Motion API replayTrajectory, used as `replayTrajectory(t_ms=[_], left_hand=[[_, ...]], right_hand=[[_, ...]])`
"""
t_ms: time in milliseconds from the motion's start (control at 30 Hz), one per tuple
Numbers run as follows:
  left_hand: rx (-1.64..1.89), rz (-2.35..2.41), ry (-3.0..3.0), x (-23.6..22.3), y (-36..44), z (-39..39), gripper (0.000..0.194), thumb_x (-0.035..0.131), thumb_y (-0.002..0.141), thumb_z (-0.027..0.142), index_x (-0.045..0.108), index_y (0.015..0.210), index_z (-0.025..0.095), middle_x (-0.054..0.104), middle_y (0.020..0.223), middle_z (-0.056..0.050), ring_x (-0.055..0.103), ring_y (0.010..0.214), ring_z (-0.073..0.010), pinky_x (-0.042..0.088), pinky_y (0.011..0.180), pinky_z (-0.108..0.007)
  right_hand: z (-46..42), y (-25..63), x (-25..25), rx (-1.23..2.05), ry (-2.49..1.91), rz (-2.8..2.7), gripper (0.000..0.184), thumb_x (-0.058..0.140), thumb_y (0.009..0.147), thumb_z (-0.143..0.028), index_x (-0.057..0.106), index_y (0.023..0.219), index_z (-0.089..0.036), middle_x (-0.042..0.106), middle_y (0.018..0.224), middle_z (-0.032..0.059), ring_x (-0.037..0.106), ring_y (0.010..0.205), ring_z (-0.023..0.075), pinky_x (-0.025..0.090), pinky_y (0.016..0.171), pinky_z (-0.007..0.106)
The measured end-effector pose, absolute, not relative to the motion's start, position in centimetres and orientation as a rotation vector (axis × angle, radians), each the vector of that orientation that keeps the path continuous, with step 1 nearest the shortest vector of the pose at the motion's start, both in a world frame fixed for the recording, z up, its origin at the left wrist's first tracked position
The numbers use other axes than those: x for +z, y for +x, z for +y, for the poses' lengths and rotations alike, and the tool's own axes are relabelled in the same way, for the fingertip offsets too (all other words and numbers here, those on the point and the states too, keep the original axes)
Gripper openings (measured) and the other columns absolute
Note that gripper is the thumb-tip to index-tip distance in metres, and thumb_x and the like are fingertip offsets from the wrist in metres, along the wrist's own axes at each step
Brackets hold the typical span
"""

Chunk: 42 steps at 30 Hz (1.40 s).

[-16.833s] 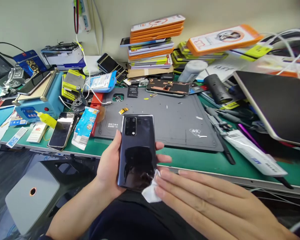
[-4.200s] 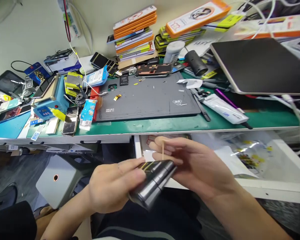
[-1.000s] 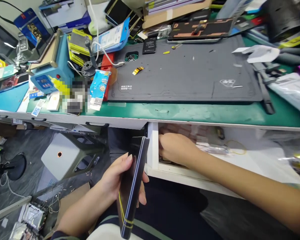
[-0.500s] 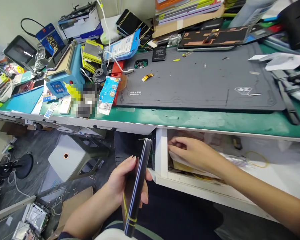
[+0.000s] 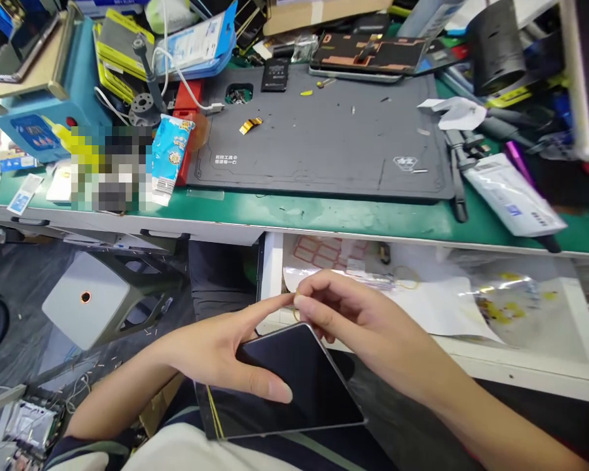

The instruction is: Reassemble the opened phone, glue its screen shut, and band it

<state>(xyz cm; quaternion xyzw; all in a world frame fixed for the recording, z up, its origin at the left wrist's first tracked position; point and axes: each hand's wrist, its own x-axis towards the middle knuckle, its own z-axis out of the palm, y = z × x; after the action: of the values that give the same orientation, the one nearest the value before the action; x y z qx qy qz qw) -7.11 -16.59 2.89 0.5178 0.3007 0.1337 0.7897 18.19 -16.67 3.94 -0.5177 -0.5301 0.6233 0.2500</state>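
Note:
My left hand [image 5: 226,350] holds a flat tablet [image 5: 299,373] with a glossy black screen, its thumb lying across the glass. Yellow rubber bands [image 5: 214,412] wrap around the device's left end. At the upper edge, my right hand [image 5: 343,304] is closed in a pinch beside the left fingertip. A thin yellow loop, which looks like a rubber band [image 5: 296,315], shows just under the pinching fingers; most of it is hidden. Both hands are in front of the open drawer [image 5: 273,261].
In the drawer lie red-bordered labels [image 5: 319,252], white paper and a clear bag [image 5: 510,297]. Above it, the green bench carries a grey work mat [image 5: 324,144] with a flex cable [image 5: 250,124] and battery [image 5: 275,75]. A stool [image 5: 86,297] stands on the left.
My right hand has come out of the drawer to the tablet's upper edge. The tablet has turned from edge-on to screen up. The view has shifted right.

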Motion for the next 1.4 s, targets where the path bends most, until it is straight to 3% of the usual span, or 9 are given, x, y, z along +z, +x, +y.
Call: replayTrajectory(t_ms=[233,433,667,867,1000,1100,1167,1267,1400], left_hand=[[0.276,0.547,1.058,2.1,-6.2,-16.2,0.076,0.087,0.090,0.029,0.055,0.159,0.029,0.075,0.132,-0.007,0.072,0.128,-0.0268,0.062,0.100,-0.035],[0.322,0.624,0.944,2.3,-6.5,-16.6,0.032,0.086,0.094,0.030,0.067,0.119,0.023,0.066,0.096,0.003,0.063,0.087,-0.0121,0.054,0.087,-0.025],[0.422,0.788,0.745,2.1,-6.4,-17.9,0.044,0.090,0.092,0.037,0.066,0.126,0.024,0.074,0.110,-0.002,0.074,0.111,-0.0195,0.060,0.104,-0.034],[0.647,0.846,0.656,0.9,-6.7,-19.1,0.054,0.078,0.100,0.053,0.045,0.137,0.029,0.079,0.110,-0.005,0.083,0.075,-0.0243,0.072,0.065,-0.040],[0.782,0.951,0.837,1.0,-7.1,-19.6,0.049,0.066,0.106,0.058,0.049,0.135,0.022,0.081,0.115,-0.012,0.086,0.081,-0.0310,0.074,0.063,-0.042],[0.840,1.043,1.059,2.0,-7.8,-20.2,0.039,0.065,0.110,0.050,0.058,0.132,0.018,0.084,0.116,-0.014,0.087,0.091,-0.0304,0.075,0.075,-0.039],[0.859,1.053,1.246,3.2,-8.4,-20.5,0.032,0.076,0.105,0.035,0.067,0.131,0.020,0.085,0.122,-0.011,0.086,0.106,-0.0277,0.073,0.092,-0.034],[0.856,0.831,2.058,5.6,-8.9,-20.0,0.032,0.077,0.101,0.016,0.073,0.133,0.013,0.084,0.129,-0.016,0.082,0.121,-0.0287,0.066,0.110,-0.036],[0.574,0.568,3.068,8.6,-8.7,-18.9,0.029,0.064,0.107,0.020,0.070,0.128,0.001,0.085,0.116,-0.023,0.086,0.108,-0.0329,0.072,0.097,-0.041]], right_hand=[[-16.9,19.2,3.1,1.842,-1.265,-1.417,0.041,0.068,0.104,-0.065,0.070,0.094,-0.025,0.064,0.081,-0.0014,0.060,0.065,0.0117,0.055,0.057,0.022],[-17.8,19.9,2.8,1.733,-1.296,-1.461,0.032,0.067,0.107,-0.058,0.071,0.100,-0.027,0.066,0.082,-0.0014,0.061,0.066,0.0115,0.054,0.059,0.020],[-19.1,19.7,4.8,1.484,-1.309,-1.675,0.029,0.059,0.112,-0.045,0.066,0.090,-0.027,0.061,0.075,-0.0030,0.056,0.065,0.0105,0.048,0.060,0.020],[-21.8,19.5,4.2,1.234,-1.245,-1.775,0.035,0.068,0.106,-0.038,0.060,0.074,-0.026,0.058,0.070,-0.0020,0.056,0.063,0.0131,0.048,0.056,0.024],[-22.7,20.1,2.2,1.545,-1.155,-1.106,0.050,0.080,0.096,-0.050,0.055,0.062,-0.025,0.056,0.064,0.0021,0.066,0.088,0.0222,0.059,0.085,0.033],[-21.6,19.3,1.4,1.740,-1.028,-0.635,0.068,0.075,0.094,-0.056,0.027,0.061,-0.022,0.018,0.050,-0.0056,0.033,0.048,0.0131,0.054,0.060,0.030],[-20.2,18.1,1.5,1.849,-1.036,-0.591,0.069,0.068,0.097,-0.056,0.015,0.067,-0.024,0.002,0.051,-0.0094,0.006,0.041,0.0091,0.031,0.039,0.026],[-18.2,16.4,2.2,2.064,-1.066,-0.623,0.059,0.072,0.094,-0.055,0.028,0.065,-0.028,0.012,0.052,-0.0125,0.002,0.038,0.0069,0.014,0.032,0.026],[-17.9,16.0,4.1,2.044,-1.118,-0.779,0.052,0.071,0.098,-0.061,0.050,0.070,-0.023,0.035,0.060,-0.0077,0.022,0.044,0.0065,0.030,0.040,0.023]])
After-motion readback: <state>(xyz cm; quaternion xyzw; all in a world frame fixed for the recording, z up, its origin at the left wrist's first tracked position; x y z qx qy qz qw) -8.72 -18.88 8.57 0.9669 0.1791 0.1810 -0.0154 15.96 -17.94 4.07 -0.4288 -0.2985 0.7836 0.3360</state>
